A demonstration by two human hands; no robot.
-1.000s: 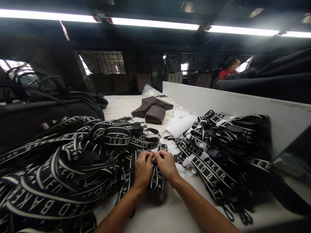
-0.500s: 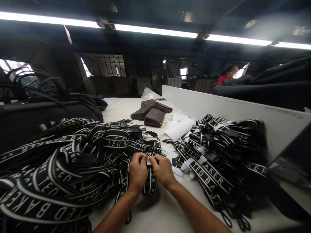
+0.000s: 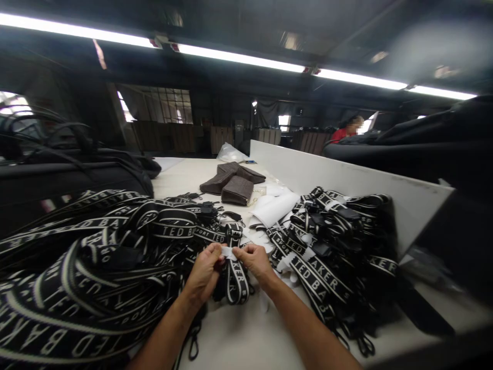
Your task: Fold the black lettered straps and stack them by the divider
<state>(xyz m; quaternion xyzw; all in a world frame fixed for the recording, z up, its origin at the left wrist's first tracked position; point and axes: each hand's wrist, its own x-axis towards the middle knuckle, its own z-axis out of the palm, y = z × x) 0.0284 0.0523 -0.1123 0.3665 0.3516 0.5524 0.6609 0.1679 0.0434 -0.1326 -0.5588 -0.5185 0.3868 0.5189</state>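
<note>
A folded black-and-white lettered strap (image 3: 236,282) is between my hands, with a white paper strip (image 3: 227,252) across its middle. My left hand (image 3: 205,271) pinches the strip's left end between thumb and finger. On the other side, my right hand (image 3: 256,263) is closed in a pinch at the strip's right end, against the strap. Whether the strip passes fully around the strap is hidden. To the left spreads a large heap of loose lettered straps (image 3: 103,293). Folded straps with white bands (image 3: 327,262) are piled at the right.
White paper pieces (image 3: 275,208) lie between the piles. Dark brown quilted bags (image 3: 236,190) rest further back on the table (image 3: 173,174). A white partition (image 3: 346,180) runs along the right. Black bags (image 3: 77,172) stand at left. A person in red (image 3: 339,134) is beyond the partition.
My hands have moved slightly apart, showing more of the white strip and the folded strap. My left hand has turned and lowered a little. The whole view has shifted slightly.
</note>
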